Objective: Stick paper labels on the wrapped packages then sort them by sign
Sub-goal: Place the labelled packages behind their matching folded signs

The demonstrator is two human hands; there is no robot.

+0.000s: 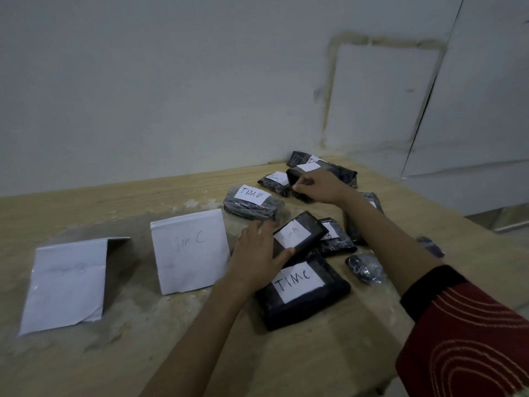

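Nearest the lens, at the lower right of the frame, a red patterned sleeve (463,333) covers the right arm, which reaches up the frame to the far cluster of packages. Its right hand (320,186) is closed on the edge of a dark wrapped package (296,179), fingers curled over it, near the desk's back edge by the wall. At centre frame the left hand (257,253) lies spread, palm down, thumb and fingers pinching the near-left corner of a flat package labelled A (297,233), whose long axis runs diagonally from lower left to upper right.

That package is the likely next one to be sorted, and the left hand is plainly the nearer. It rests partly on the big TIM C package (300,287) just below it and touches another labelled package (335,236) to its right. Signs stand to the left: a folded sheet marked C (189,247) just beside the left hand, and a second folded sheet (65,282) at the left, its writing too faint to read. A TIM B package (252,203) sits above the hand.

Open desk (143,353) lies toward the lower left, so a leftward slide looks unobstructed; rightward is crowded.
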